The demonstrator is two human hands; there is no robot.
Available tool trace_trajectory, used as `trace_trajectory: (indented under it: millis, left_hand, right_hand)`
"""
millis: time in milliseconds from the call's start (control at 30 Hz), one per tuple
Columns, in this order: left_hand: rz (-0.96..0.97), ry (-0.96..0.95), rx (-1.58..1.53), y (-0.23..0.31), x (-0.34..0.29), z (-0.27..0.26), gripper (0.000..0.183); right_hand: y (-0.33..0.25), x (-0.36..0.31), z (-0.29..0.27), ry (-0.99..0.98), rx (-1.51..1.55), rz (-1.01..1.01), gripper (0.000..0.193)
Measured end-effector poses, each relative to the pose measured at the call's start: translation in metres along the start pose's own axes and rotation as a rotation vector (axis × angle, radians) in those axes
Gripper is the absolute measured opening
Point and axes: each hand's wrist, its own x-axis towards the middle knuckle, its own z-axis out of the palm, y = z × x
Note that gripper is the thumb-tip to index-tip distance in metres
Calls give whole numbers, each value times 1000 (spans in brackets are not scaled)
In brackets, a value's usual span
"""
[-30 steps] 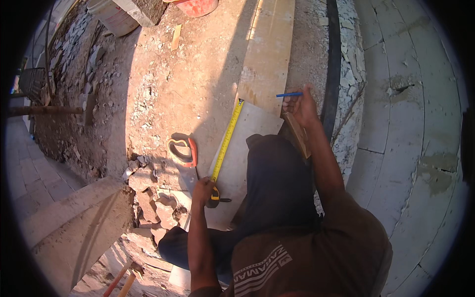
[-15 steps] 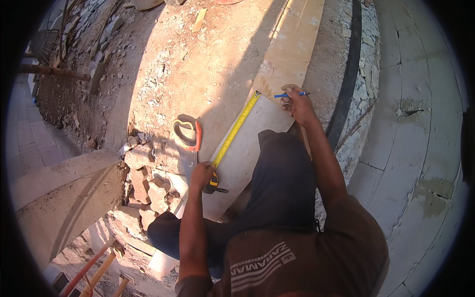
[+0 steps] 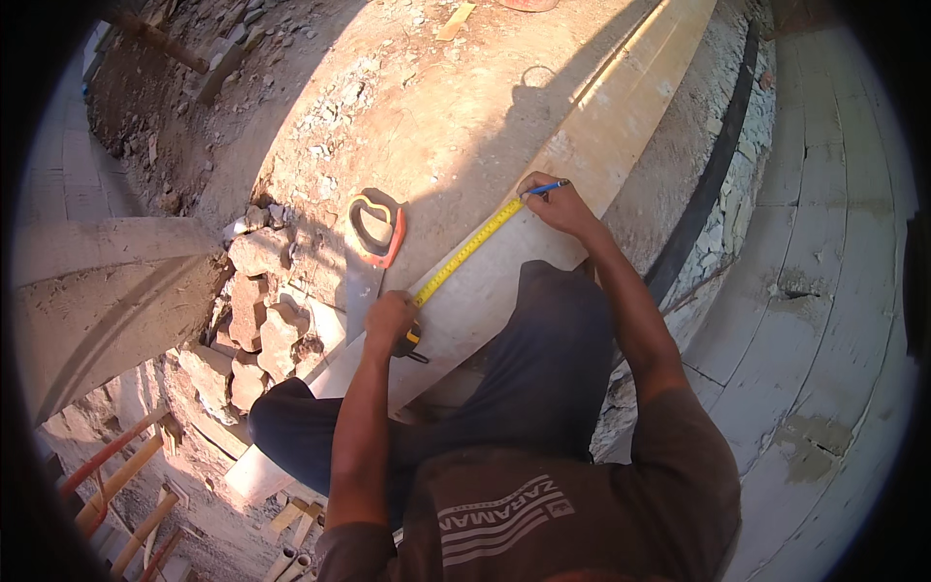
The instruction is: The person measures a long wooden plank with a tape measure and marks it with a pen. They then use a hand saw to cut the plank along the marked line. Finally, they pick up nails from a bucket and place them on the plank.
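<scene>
1. As the person bends over the work, a dark trouser leg [image 3: 558, 330] covers part of a pale board [image 3: 475, 306] lying on the dirt ground [image 3: 436, 145].

2. Closed around the tape beside its case, the fingers of the left hand [image 3: 391, 318] steady a black-and-yellow tape measure [image 3: 410, 339] at the board's left edge. A firm grip here, with the blade locked, should stop the reading from creeping.

3. Stretched away from the case, the yellow blade [image 3: 468, 250] runs along the board's edge. Measuring well calls for it to lie flat and parallel to that edge, without a bow or twist.

4. Just left of the case, a saw [image 3: 398, 240] with a red-and-cream handle lies on the ground, held by neither hand.

5. At the blade's far end, the fingers of the right hand [image 3: 555, 206] grip a blue pen [image 3: 549, 187]. From where I stand, I cannot tell whether its tip touches the board. A fine mark, made with the eye straight above, would likely be truest.

6. Beyond, a tan plank [image 3: 630, 112] stretches off beside a dark strip [image 3: 713, 179], and a yellowish wood scrap [image 3: 456, 21] lies farther out in sunlight.
</scene>
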Motion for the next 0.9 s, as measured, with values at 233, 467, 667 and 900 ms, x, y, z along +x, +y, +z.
trace_trajectory:
  millis: [233,467,667,900]
  left_hand:
    - [-2,-8,32,0,0,0,28]
    - [-15,-5,75,2,-1,0,28]
    - [-14,-3,71,3,-2,-1,28]
    - [4,26,87,3,-1,-1,28]
  right_hand:
    - [-1,20,-2,-40,-125,22,21]
    - [29,16,4,221,-247,-132,23]
    - [33,6,10,255,-141,-117,22]
    - [30,6,14,285,-218,15,23]
